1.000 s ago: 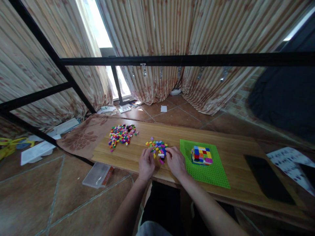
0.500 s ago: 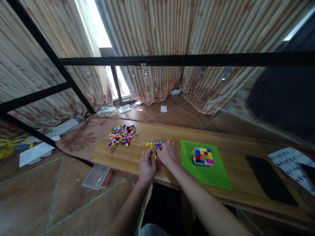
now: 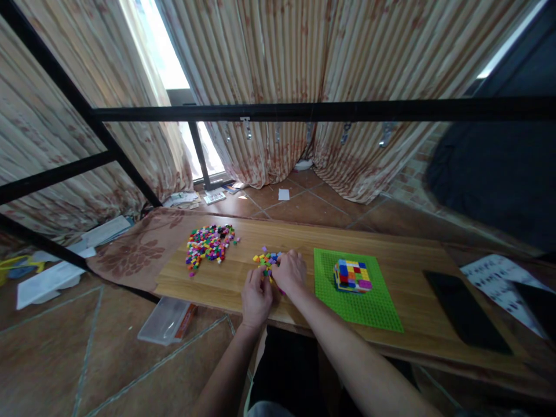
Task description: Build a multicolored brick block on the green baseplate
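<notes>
Both hands are at a small heap of coloured toy bricks point(image 3: 263, 259) near the middle of the wooden board. My left hand point(image 3: 256, 296) rests at the heap's near side, fingers curled together. From the right, my right hand point(image 3: 292, 271) reaches over the heap with its fingers bent inward, covering part of it. Whatever lies between the fingertips of either hand is too small to make out. To the right, a multicoloured block built of bricks point(image 3: 353, 275) stands on a green studded baseplate point(image 3: 373, 315). A larger pile of loose bricks point(image 3: 211, 244) is spread farther left.
The wooden board point(image 3: 278, 231) lies across a brown patterned cloth point(image 3: 143, 246). A black flat panel point(image 3: 464, 313) and a printed sheet point(image 3: 499, 284) are at the right. A clear plastic box point(image 3: 163, 320) sits on the floor below the left edge. A black metal rail point(image 3: 278, 111) crosses behind.
The whole view has shifted slightly, so the board and its things appear a little farther left. Both hands stay at the small heap, with only slight finger movement.
</notes>
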The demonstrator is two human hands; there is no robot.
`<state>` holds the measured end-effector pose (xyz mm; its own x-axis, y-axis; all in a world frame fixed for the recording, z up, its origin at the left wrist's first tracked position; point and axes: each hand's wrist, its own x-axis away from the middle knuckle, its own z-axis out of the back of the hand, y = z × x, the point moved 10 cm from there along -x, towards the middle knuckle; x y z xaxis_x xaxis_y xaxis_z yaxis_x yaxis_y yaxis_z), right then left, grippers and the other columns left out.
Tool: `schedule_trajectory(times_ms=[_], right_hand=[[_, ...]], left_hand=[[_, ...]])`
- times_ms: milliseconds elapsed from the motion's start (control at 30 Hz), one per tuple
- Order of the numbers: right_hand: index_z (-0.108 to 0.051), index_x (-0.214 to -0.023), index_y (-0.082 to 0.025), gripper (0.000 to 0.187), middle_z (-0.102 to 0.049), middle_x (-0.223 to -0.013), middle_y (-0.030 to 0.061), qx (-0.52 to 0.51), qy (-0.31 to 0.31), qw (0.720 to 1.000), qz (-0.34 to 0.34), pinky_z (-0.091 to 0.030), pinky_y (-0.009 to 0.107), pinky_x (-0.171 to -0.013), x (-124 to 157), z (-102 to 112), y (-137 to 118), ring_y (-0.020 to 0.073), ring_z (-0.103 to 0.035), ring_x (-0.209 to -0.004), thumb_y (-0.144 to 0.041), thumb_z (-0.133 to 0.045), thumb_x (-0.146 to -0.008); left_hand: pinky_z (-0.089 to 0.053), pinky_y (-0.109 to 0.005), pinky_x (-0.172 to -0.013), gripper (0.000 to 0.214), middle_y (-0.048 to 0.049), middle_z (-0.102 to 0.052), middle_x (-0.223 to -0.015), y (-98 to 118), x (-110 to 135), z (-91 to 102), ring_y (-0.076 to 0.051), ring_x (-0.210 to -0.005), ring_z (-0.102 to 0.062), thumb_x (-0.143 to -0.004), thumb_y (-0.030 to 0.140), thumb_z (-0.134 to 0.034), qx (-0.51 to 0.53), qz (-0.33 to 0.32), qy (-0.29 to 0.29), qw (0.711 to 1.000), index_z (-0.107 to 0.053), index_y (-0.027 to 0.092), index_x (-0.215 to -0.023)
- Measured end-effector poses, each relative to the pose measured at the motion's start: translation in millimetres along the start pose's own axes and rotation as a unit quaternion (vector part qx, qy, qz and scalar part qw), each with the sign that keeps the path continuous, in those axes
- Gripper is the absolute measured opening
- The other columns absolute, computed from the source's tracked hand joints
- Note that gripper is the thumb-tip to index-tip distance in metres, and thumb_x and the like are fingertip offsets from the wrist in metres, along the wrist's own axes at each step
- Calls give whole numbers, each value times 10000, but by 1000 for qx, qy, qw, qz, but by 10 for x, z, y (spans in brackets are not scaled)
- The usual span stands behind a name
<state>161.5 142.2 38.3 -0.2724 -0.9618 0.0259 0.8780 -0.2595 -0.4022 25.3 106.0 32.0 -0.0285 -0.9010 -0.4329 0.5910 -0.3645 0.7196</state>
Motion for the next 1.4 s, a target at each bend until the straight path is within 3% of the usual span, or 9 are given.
schedule_trajectory(times_ms=[267,800,967,1233,1400], right_hand=[[-710,-943,-164,248,-624,-1071,130,-8,6,1000,-6,-395,351,-821,-37,-9,-88,264,-502,-1055,-279,-516,-839],[-722,-893,-161,218,-656,-1034,128,-29,-11,999,20,-381,315,-826,-108,-98,-124,233,-531,-1018,-231,-518,-859],[-724,-878,-197,248,-675,-969,87,-60,-2,997,42,-376,278,-828,-101,-48,-23,193,-563,-960,-217,-477,-885],[-715,-950,-205,226,-677,-980,39,-107,3,992,68,-399,261,-842,-17,121,378,160,-592,-940,-169,-509,-866],[-713,-984,-227,216,-650,-1028,37,-85,-24,987,134,-365,254,-894,35,125,228,163,-545,-1014,-165,-566,-838]], left_hand=[[-478,-295,-708,258,-48,-616,-911,-17,-28,-50,-165,-787,-590,-824,156,-504,-9,5,-25,1000,-599,192,-1061],[-501,-290,-724,254,-53,-658,-916,-57,-14,-48,-160,-798,-620,-843,190,-517,-3,4,-5,1000,-608,189,-1080],[-507,-295,-756,241,-62,-663,-940,-46,-10,-38,-161,-831,-627,-864,215,-515,5,9,-1,1000,-607,183,-1084],[-505,-295,-757,226,-55,-655,-937,-25,4,-27,-160,-837,-627,-874,216,-505,4,10,-8,1000,-597,193,-1080],[-500,-285,-753,223,-60,-655,-972,3,13,-24,-161,-846,-627,-871,196,-501,-7,8,-13,1000,-590,196,-1076]])
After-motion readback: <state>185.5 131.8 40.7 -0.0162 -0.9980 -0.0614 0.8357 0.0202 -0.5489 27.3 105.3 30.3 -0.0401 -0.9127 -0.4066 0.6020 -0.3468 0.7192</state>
